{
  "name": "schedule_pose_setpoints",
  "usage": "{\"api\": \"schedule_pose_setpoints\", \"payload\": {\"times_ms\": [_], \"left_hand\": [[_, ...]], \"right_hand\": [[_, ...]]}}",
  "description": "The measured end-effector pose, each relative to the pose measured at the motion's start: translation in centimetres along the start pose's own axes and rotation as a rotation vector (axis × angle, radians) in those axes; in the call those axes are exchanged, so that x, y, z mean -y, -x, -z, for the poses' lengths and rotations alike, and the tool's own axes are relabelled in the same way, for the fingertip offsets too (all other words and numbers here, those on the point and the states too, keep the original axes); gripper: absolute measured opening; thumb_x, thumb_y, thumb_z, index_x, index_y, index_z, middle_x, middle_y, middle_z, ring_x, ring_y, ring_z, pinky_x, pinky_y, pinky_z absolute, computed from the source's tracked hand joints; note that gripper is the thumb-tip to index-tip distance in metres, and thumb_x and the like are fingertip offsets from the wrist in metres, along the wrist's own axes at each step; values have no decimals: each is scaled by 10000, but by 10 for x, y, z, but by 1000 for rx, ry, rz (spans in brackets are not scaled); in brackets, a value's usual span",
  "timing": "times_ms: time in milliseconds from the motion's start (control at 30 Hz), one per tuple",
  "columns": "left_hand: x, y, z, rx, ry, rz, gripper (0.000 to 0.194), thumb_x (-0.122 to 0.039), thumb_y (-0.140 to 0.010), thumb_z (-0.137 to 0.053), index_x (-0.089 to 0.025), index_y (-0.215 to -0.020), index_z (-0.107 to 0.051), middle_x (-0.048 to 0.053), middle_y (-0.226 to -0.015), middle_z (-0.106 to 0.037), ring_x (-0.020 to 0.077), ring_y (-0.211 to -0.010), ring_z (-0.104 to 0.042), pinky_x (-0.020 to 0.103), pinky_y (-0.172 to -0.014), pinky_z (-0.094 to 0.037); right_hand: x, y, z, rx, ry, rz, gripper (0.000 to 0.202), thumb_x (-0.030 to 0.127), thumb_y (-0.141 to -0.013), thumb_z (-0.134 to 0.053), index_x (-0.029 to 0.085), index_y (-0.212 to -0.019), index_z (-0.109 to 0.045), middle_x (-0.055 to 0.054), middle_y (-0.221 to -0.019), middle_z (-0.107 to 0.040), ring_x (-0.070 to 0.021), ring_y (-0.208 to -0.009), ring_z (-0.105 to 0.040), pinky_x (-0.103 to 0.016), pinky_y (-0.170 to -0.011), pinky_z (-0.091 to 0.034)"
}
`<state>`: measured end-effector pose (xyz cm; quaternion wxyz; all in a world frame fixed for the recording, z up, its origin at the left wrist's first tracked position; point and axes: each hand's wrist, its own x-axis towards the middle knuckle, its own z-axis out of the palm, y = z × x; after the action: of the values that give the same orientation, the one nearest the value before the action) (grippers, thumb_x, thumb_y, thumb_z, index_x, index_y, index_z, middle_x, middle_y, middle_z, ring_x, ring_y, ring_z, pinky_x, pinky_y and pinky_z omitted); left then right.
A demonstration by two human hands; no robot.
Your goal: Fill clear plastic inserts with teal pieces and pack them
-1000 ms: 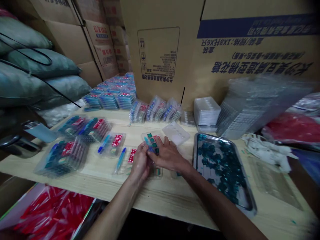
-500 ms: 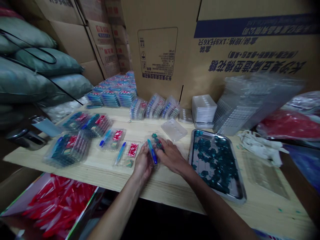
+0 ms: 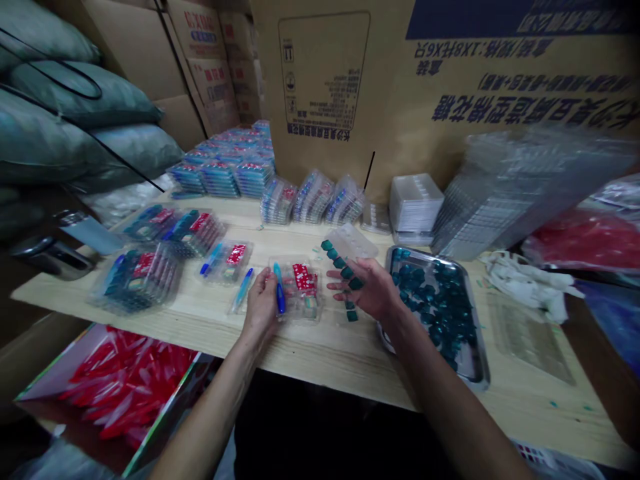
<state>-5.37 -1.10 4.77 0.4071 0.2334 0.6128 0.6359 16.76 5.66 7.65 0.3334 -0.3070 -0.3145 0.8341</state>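
Note:
My left hand [image 3: 263,297] grips the left edge of a clear plastic tray [image 3: 313,313], its fingers beside the blue pen [image 3: 279,290] in it. The tray also carries a red-and-white patterned packet [image 3: 304,277] and a pale block. To its right, my right hand [image 3: 373,287] holds a string of teal faceted pieces [image 3: 340,262], which lies across its spread fingers. Whether the string forms a closed loop I cannot tell. Left of my left hand lies another tray with a blue pen [image 3: 243,288], partly covered by the hand.
A metal tray [image 3: 483,360] of teal pieces stands at right, near a white glove [image 3: 530,277]. Filled packs [image 3: 140,287] are stacked at left. Clear trays [image 3: 415,207] stand before the large carton [image 3: 320,87]. A box of red items [image 3: 130,387] sits below the table's left edge.
My hands have moved apart. The left went left with the pen tray, and the right went right and up, off that tray, with the teal string across its fingers. The view has tilted down slightly.

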Motion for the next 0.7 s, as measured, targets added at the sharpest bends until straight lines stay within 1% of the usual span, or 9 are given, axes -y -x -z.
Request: {"api": "schedule_pose_setpoints", "payload": {"times_ms": [67, 167, 300, 367, 433, 500, 567, 633, 700], "left_hand": [[4, -8, 9, -16, -167, -61, 361, -377, -844, -602, -170, -1139, -589, -4, -750, -636, 152, -653, -611, 255, -631, -499], [6, -14, 17, -18, -561, -231, 280, -314, -848, -554, -131, -1040, -643, 41, -811, -625, 192, -768, -606, 321, -753, -511], [-3, -10, 23, -105, -1072, -549, 368, -253, -823, -561, -93, -1138, -666, 168, -1099, -589, 300, -1049, -567, 453, -961, -447], [-14, -4, 24, -62, -1215, -664, 340, -252, -832, -567, -127, -1121, -697, 169, -1143, -582, 314, -1095, -549, 462, -984, -426], [-27, 0, 23, 161, -1315, -697, 243, -235, -851, -559, -173, -1002, -738, 122, -1021, -630, 280, -1003, -587, 425, -937, -446], [-40, 2, 18, 486, -1381, -711, 190, -207, -859, -565, -208, -905, -750, 69, -883, -658, 234, -891, -613, 377, -892, -452], [-50, 4, 10, 778, -1422, -724, 167, -182, -854, -587, -221, -857, -749, 45, -846, -680, 206, -848, -625, 335, -853, -448], [-58, 5, -1, 946, -1460, -705, 155, -160, -845, -603, -218, -828, -746, 47, -861, -698, 199, -841, -637, 303, -794, -445], [-62, 6, -11, 1011, -1497, -650, 156, -132, -829, -605, -209, -802, -738, 59, -867, -707, 206, -839, -647, 283, -734, -440]], "right_hand": [[-1, 0, 3, 53, -92, -54, 423, 482, -781, -518, 199, -1083, -609, -89, -962, -719, -255, -828, -700, -381, -699, -558], [-7, 1, 3, 114, -169, -92, 423, 470, -801, -492, 189, -1099, -600, -101, -966, -726, -267, -859, -706, -401, -723, -565], [-16, 0, 1, 150, -212, -114, 363, 447, -807, -498, 199, -1043, -620, -97, -970, -731, -263, -870, -702, -394, -712, -568], [-19, -2, 0, 142, -222, -121, 366, 453, -801, -494, 200, -1024, -635, -93, -968, -735, -266, -872, -701, -394, -711, -566], [-21, -3, 0, 134, -226, -120, 373, 460, -793, -493, 202, -1016, -644, -88, -961, -737, -268, -874, -701, -392, -715, -564], [-22, -4, -1, 137, -234, -118, 370, 457, -784, -504, 203, -1012, -647, -86, -954, -739, -267, -868, -703, -388, -716, -565], [-23, -5, -3, 142, -244, -112, 370, 446, -780, -514, 200, -1020, -649, -89, -948, -739, -267, -858, -703, -390, -710, -567], [-23, -5, -5, 141, -250, -102, 364, 436, -785, -514, 192, -1019, -651, -96, -946, -740, -269, -852, -701, -394, -697, -570], [-22, -4, -7, 131, -251, -89, 348, 428, -794, -510, 190, -1004, -652, -98, -945, -742, -269, -856, -700, -390, -682, -571]]}}
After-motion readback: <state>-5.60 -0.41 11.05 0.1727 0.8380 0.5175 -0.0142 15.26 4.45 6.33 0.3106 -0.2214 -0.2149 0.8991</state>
